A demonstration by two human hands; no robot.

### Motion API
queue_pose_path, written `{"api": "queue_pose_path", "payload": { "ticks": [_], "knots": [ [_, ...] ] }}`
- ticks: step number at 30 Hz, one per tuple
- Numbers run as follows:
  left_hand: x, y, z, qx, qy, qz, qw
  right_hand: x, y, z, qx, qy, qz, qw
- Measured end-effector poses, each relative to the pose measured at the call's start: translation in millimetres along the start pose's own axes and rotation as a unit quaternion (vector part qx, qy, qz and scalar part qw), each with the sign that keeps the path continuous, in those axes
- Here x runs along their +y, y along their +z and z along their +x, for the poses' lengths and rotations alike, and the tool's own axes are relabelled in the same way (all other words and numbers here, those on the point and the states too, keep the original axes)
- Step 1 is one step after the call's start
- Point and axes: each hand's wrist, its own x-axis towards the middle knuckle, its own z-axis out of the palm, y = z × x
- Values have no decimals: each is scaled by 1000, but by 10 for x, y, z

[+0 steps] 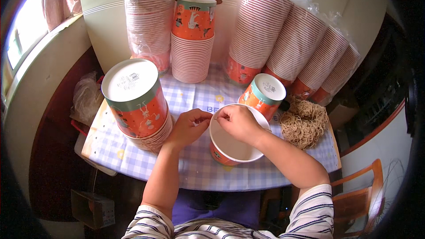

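A white-lined paper bucket (pixel 241 148) with an orange outside stands upright at the table's front, its mouth facing up. Inside its left rim, my right hand (pixel 239 121) is closed in a pinch, apparently on a thin cord. A short tan strand (pixel 268 129) shows at the right rim beside my wrist. Just outside the same left rim, my left hand (pixel 190 126) is pinched too; whatever lies between its fingertips is too small to make out. Behind the bucket, another orange bucket (pixel 261 96) rests upside down. A tangled heap of tan cords (pixel 304 124) lies to the right.
Close to my left forearm rises a stack of upside-down buckets (pixel 139 102). Tall stacks line the back: an uncovered one (pixel 192 44) and several in clear plastic (pixel 256 26). A checked cloth (pixel 195 168) covers the table. A wooden chair (pixel 363 199) stands at right.
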Motion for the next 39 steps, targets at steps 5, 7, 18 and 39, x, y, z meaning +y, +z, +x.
{"api": "queue_pose_path", "payload": {
  "ticks": [5,7,18,39],
  "knots": [
    [18,-1,-6,-2,-7,-1,1000,-18,16,6,5,-11,-7,1000],
    [24,1,-6,-1,-4,5,1000,-37,15,10,2,-7,0,1000],
    [88,2,-36,7,-26,26,999,-17,27,13,-14,12,28,999],
    [-191,-103,-31,-32,-112,-188,975,-543,-529,-480,-104,22,20,994]
  ]
}}
